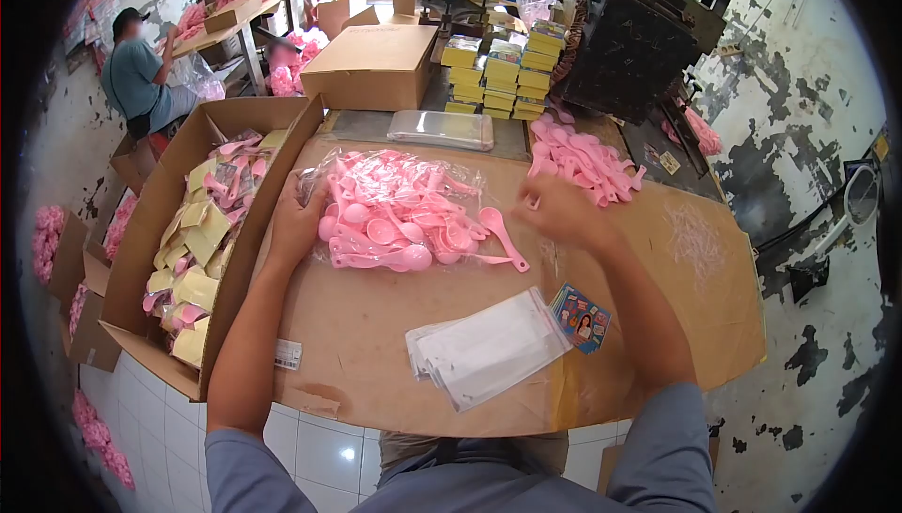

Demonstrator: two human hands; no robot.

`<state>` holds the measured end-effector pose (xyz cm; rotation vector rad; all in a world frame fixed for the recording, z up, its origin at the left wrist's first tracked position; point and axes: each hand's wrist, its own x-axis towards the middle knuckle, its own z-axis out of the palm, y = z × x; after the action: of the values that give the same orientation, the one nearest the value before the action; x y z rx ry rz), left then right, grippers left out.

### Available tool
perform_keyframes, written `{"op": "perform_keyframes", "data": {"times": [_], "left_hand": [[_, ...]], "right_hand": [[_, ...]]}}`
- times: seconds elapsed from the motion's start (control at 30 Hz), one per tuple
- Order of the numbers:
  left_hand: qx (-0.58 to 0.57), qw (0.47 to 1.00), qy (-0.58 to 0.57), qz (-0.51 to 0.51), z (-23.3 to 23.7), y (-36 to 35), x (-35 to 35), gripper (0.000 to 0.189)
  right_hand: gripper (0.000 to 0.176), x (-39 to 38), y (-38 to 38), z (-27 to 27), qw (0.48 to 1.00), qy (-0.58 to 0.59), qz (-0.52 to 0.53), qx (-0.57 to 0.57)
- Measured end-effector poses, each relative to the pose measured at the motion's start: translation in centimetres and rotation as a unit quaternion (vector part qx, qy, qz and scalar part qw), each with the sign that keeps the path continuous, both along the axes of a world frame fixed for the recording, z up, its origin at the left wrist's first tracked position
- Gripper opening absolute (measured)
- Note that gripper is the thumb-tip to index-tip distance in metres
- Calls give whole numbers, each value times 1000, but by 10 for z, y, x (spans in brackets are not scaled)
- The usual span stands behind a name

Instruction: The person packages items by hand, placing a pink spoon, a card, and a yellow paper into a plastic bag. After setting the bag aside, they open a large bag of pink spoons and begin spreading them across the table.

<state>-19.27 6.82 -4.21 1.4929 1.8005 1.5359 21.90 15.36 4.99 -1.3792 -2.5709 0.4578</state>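
Observation:
A clear plastic bag of pink plastic spoons (385, 208) lies in the middle of the cardboard-covered table (348, 325). My left hand (297, 222) grips the bag's left side, its fingers bent over the film. To the right of the bag, my right hand (561, 212) is held with curled fingers; a bit of pink shows at the fingertips, too small to name. Between the hands, one loose pink spoon (504, 239) rests at the bag's right edge. A pile of pink spoons (583, 161) lies just beyond my right hand.
Clear flat sleeves (489, 349) and printed cards (580, 318) lie near the front. An open carton (214, 344) of packed spoons stands left. Behind are a closed carton (368, 62), card stacks (503, 71) and a dark machine (629, 53). A person (141, 71) sits back left.

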Motion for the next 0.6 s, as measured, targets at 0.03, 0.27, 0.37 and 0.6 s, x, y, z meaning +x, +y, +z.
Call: {"op": "perform_keyframes", "data": {"times": [0.03,0.27,0.37,0.6], "left_hand": [[-13,1000,-6,-4,0,0,-2,49],[20,1000,15,15,-11,7,-5,37],[8,1000,12,9,-8,4,-7,57],[-73,994,12,-87,31,-18,8,39]], "right_hand": [[27,-9,-11,-8,1000,-12,5,-13],[25,-32,2,-48,991,87,44,89],[26,-56,11,-44,993,48,26,100],[28,-19,20,-14,989,39,31,139]]}}
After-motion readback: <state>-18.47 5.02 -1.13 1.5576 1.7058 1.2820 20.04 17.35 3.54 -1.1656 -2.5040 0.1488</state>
